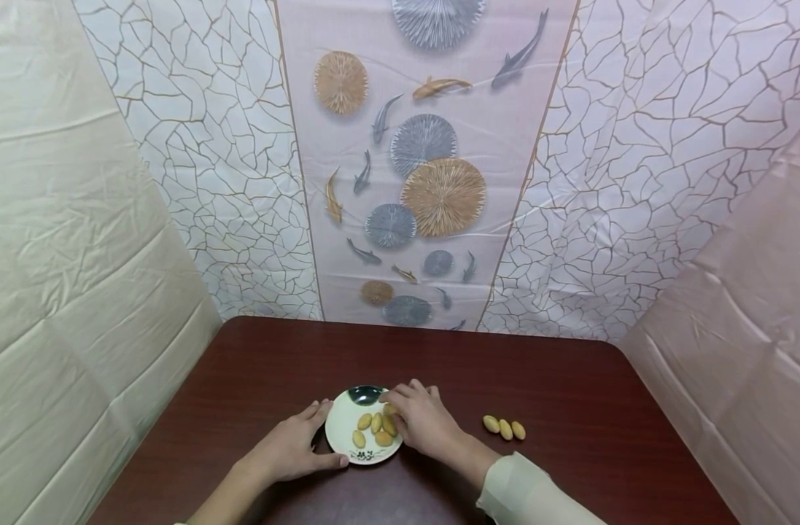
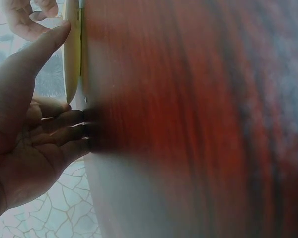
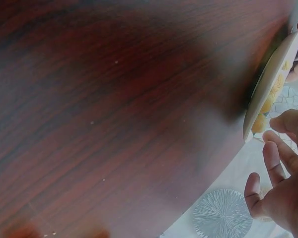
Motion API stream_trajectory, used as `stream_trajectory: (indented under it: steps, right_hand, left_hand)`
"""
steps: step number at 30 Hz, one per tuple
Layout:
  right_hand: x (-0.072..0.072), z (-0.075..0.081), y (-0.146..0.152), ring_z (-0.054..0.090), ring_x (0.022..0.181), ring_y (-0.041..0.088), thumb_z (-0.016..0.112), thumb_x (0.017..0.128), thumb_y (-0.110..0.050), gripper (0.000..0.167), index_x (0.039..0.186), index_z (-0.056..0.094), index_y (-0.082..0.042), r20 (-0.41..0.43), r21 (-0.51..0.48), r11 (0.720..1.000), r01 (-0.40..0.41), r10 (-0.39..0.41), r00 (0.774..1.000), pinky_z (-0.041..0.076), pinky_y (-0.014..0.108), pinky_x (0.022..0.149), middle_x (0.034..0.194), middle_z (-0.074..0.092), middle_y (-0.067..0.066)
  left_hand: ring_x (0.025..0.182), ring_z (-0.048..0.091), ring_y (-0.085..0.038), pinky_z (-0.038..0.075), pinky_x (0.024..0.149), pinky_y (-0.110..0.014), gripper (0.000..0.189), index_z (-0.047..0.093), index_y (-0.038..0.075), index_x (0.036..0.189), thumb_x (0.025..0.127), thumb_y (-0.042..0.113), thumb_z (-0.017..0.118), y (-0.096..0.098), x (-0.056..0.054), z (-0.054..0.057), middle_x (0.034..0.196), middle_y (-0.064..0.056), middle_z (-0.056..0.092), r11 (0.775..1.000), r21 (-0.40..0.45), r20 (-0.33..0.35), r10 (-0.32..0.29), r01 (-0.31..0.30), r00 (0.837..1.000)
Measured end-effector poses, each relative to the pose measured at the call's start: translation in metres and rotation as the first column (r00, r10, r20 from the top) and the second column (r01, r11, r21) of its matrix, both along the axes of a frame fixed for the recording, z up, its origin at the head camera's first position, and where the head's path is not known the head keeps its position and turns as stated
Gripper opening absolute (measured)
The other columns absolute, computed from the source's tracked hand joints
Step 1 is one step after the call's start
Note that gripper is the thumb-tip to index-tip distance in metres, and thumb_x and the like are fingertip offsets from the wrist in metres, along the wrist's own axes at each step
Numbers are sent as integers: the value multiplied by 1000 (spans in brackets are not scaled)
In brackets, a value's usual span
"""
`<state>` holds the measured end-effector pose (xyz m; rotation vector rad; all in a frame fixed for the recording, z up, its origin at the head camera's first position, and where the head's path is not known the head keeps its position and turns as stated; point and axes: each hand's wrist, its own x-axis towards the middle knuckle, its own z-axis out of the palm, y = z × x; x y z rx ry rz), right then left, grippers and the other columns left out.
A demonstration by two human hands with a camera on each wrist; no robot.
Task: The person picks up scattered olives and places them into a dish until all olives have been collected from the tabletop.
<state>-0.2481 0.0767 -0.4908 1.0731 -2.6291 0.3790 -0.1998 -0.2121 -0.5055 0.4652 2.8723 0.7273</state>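
A white plate with a dark green patch and a leafy print stands near the table's front. Several small oval yellow fruits lie on it. My left hand holds the plate's left rim, thumb at the front and fingers farther back. In the left wrist view, the thumb touches the rim of the plate, seen edge-on. Over the right side, my right hand has its fingertips beside a fruit. The right wrist view shows its thumb and fingers apart near a yellow fruit, nothing between them.
Three more yellow fruits lie in a row on the dark red-brown table, right of the right hand. A patterned cloth hangs behind the table's back edge. Beige cloth walls flank both sides.
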Motion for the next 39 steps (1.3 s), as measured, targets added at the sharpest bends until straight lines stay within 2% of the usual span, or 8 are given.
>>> stream_trajectory:
  steps: [12,17,23,31,39]
  right_hand:
    - [1,3,7,60,100,19,84,98,-17,35,131,76,-18,43,3,1000,21,-21,999,43,42,79,123,79,0]
    - [5,5,12,57,99,17,84,98,-22,35,132,75,-18,55,8,1000,20,-21,998,40,40,80,122,78,-1]
    - [10,8,18,57,100,16,83,99,-27,34,130,76,-17,79,12,999,34,-35,996,42,42,82,121,77,-2]
    - [15,9,29,55,97,15,85,96,-29,34,126,78,-16,90,9,999,43,-43,995,40,40,78,118,75,-3]
    - [21,11,38,56,102,17,85,95,-30,33,125,78,-17,104,8,999,38,-38,994,44,42,80,116,73,-3]
  left_hand:
    - [150,55,-53,52,116,-68,119,43,-5,166,85,71,84,1,1,1,168,-34,47,1000,4,-4,-2,2,1000]
    - [149,56,-54,52,115,-68,119,43,-5,166,84,71,84,2,1,3,168,-34,47,1000,4,1,1,-1,1000]
    - [147,57,-54,52,115,-69,120,42,-4,167,84,71,84,2,1,3,167,-34,47,1000,-4,0,5,-5,1000]
    - [148,56,-55,52,115,-69,120,42,-5,167,84,72,84,2,2,3,168,-34,47,1000,-1,-4,1,-1,1000]
    - [149,55,-54,52,115,-69,120,41,-4,168,85,72,84,2,2,3,168,-34,46,1000,0,11,0,0,1000]
